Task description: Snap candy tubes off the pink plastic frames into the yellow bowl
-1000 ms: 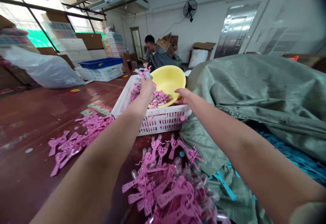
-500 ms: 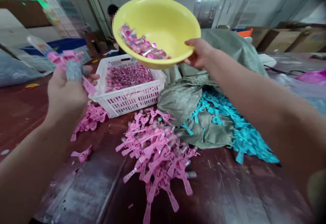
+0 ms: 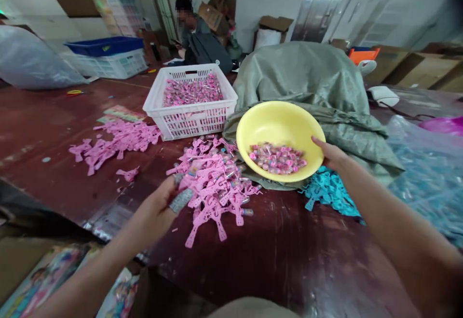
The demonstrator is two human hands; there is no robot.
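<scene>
My right hand (image 3: 331, 155) grips the right rim of a yellow basin (image 3: 285, 120), which is tilted toward me above the green cloth. Small pink-capped clear tubes (image 3: 278, 159) lie in its lower part. My left hand (image 3: 170, 197), with grey wrapping on its fingers, is at the left edge of a pile of pink plastic pieces (image 3: 220, 183); its fingers are closed round a pink piece (image 3: 188, 180) that blends with the pile. Behind the pile stands a white crate (image 3: 197, 120) full of pink-capped tubes.
Loose pink pieces (image 3: 123, 139) lie at left, turquoise pieces (image 3: 331, 192) under the green cloth (image 3: 304, 72). Yellow scissors (image 3: 75, 92), a blue crate (image 3: 104, 46) and a seated person (image 3: 202, 43) are farther back. Printed boxes (image 3: 43, 279) stand below the table edge.
The yellow basin has come down and right in my right hand, from above the crate to beside the pile. My left hand has moved right and down to the pink pile.
</scene>
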